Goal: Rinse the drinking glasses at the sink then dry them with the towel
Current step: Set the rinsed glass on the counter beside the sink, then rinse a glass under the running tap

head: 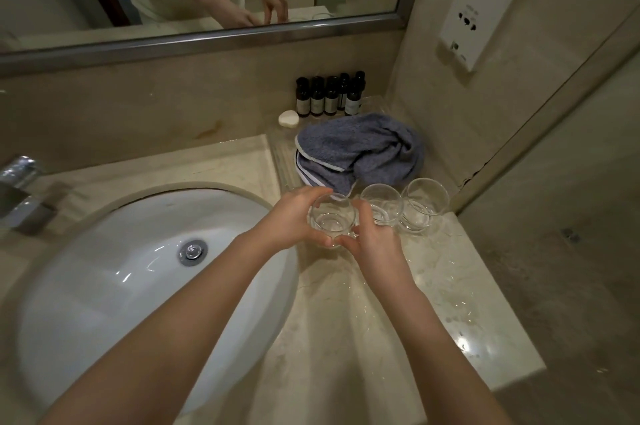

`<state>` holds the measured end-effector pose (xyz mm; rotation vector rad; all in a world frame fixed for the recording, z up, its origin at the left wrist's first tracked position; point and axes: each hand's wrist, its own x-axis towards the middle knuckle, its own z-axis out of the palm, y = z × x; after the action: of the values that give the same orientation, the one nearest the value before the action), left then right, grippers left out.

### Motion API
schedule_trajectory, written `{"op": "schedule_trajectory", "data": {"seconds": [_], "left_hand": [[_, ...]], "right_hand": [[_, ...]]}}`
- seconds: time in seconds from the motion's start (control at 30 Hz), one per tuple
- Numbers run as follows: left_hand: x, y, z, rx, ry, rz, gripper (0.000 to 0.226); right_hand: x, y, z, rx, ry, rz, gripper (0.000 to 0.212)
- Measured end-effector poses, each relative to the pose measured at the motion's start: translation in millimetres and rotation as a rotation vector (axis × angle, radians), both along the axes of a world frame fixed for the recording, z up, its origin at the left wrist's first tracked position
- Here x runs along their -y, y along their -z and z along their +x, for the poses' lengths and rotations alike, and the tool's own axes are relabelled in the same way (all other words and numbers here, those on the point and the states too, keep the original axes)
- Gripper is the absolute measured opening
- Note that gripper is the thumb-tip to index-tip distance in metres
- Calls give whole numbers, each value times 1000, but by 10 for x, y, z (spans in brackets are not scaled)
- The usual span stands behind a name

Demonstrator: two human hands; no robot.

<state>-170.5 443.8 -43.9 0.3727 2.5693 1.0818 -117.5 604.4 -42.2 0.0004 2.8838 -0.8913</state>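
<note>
Head view, glass (332,218) held between both hands (294,216), beside sink (104,286)

Bare forearms, no sleeves, rings or watch.

Blue-grey towel (360,151), white sink (104,286), seemingly dark-brown bottles (329,95).

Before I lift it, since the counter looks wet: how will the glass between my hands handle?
Probably slippery: the glass is smooth and the counter beside it shows water. Likely fragile, being thin and clear, and it stands close to the next glass. Its wide, low shape should resist tipping. The left hand and right hand already cup it.
</note>
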Motion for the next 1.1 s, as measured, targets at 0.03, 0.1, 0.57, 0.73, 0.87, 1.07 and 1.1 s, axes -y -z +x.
{"op": "schedule_trajectory", "data": {"seconds": [0.03,0.1,0.57,0.73,0.87,1.07,1.1], "left_hand": [[-3,-10,13,-15,10,-33,95],[22,-33,71,-28,9,-81,99],[2436,-539,1522,129,-98,-502,68],[3687,-801,2393,167,-325,-508,70],[4419,-918,3093,162,-528,-491,68],[5013,-880,3755,256,-642,-503,69],[5081,-849,3833,269,-649,-504,70]], "right_hand": [[1,-3,16,-5,8,12,59],[19,6,71,-38,13,80,51],[2143,-527,609,209,-657,233,64],[3588,-716,1022,136,-954,244,66],[4562,-786,1461,112,-1138,226,67],[5360,-794,2064,66,-1372,217,73],[5453,-773,2137,59,-1391,226,74]]}}
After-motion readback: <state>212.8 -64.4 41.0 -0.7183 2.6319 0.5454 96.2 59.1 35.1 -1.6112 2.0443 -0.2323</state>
